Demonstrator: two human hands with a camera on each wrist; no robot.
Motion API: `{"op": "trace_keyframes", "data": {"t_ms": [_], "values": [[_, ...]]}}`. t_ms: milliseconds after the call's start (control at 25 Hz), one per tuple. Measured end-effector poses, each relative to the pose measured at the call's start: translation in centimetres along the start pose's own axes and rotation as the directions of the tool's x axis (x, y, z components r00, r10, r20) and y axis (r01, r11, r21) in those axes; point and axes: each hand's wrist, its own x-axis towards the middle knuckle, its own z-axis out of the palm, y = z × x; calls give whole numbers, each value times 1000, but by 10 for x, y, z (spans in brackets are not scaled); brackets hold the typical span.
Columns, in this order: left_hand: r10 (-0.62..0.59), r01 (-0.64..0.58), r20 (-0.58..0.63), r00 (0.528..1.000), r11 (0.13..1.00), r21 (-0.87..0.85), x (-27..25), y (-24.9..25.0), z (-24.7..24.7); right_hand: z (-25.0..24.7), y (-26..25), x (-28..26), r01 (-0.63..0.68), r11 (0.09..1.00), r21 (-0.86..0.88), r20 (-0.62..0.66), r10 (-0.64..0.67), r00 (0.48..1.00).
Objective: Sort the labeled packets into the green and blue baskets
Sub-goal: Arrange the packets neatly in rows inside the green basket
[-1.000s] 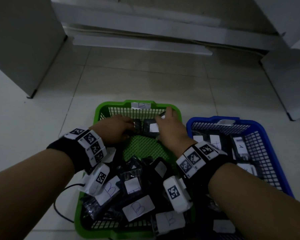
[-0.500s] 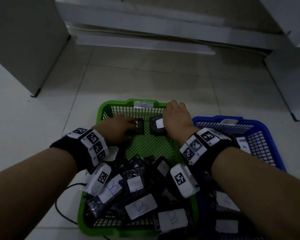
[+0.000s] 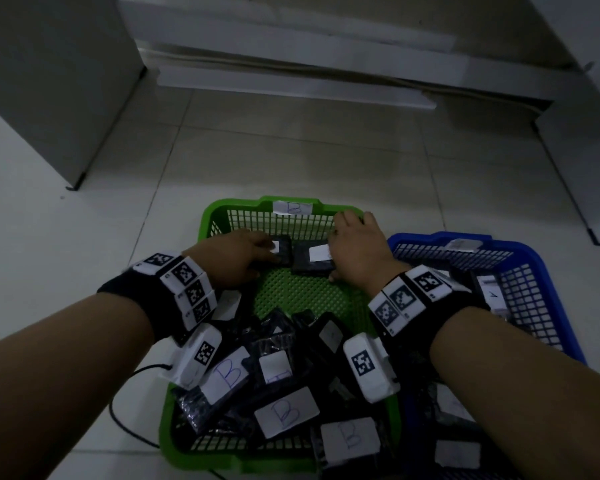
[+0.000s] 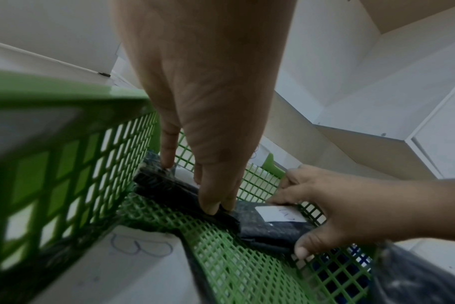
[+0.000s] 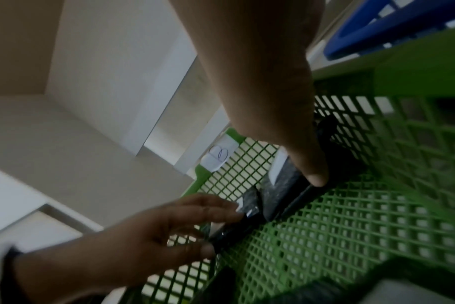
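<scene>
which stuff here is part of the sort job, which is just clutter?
Job:
- green basket, tagged B
- blue basket
- left packet under left hand
- right packet held by right hand
- B packet pile

Lying about:
- white cabinets
- black cable

A handwritten "B" is read on the white label (image 3: 292, 207) stuck to the far rim of the green basket (image 3: 238, 206). The same "B" is carried by three white packet labels (image 3: 287, 411) in the near pile there. In the blue basket (image 3: 548, 271), an "A" is made out on one packet label (image 3: 493, 294). Black-and-white square code markers (image 3: 182, 274) are shown on both wristbands.
</scene>
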Motion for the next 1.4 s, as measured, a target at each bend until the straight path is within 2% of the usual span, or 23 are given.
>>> {"op": "trace_keyframes", "data": {"t_ms": [320, 480, 560, 640, 680, 720, 800, 840, 880, 960, 1040, 1120, 1200, 1240, 1320, 1360, 1400], "values": [[1, -1, 16, 1000, 1000, -17, -1, -1, -5, 4, -17, -1, 17, 963, 267, -63, 0, 998], [-27, 26, 79, 997, 1000, 8, -6, 0, -8, 12, -15, 4, 54, 939, 339, -15, -52, 999], [2, 1, 74, 997, 999, -43, -11, 0, -13, 11, -16, 5, 41, 929, 368, -12, -39, 999], [107, -105, 30, 994, 992, -76, -19, 2, -20, 6, -18, 2, 43, 919, 391, -17, -40, 999], [172, -169, 47, 984, 983, -69, -26, 3, -22, 2, -19, -3, 65, 899, 434, -15, -64, 998], [209, -204, 116, 971, 977, -55, -31, 7, -25, -4, -20, -11, 77, 849, 522, 5, -94, 996], [186, -205, 322, 928, 978, 27, -41, 19, -25, -16, -29, -29, 40, 651, 758, 103, -180, 978], [162, -200, 365, 917, 977, 70, -43, 23, -24, -22, -35, -38, 7, 562, 827, 157, -242, 958], [150, -196, 371, 916, 976, 91, -45, 26, -24, -26, -42, -46, -20, 521, 853, 203, -297, 933], [129, -150, 325, 937, 988, 40, -46, 25, -30, -25, -55, -55, -41, 523, 851, 253, -341, 905], [66, -54, 222, 973, 997, -59, -46, 23, -36, -21, -61, -57, -43, 491, 870, 222, -312, 924], [-65, 78, 97, 993, 989, -129, -44, 22, -38, -21, -59, -57, -41, 426, 904, 169, -268, 949], [-193, 193, 20, 981, 968, -160, -39, 24, -36, -26, -50, -56, -53, 348, 936, 123, -181, 976], [-227, 227, 20, 974, 961, -157, -36, 25, -35, -28, -45, -56, -69, 300, 951, 107, -111, 988], [-227, 230, 57, 972, 971, -67, -27, 29, -32, -32, -33, -52, -129, 189, 973, 116, 79, 990], [-205, 205, 60, 977, 979, 18, -22, 31, -30, -31, -27, -49, -156, 170, 973, 125, 179, 976], [-188, 182, 49, 981, 978, 100, -18, 34, -26, -29, -21, -47, -182, 189, 965, 130, 259, 957]]}}
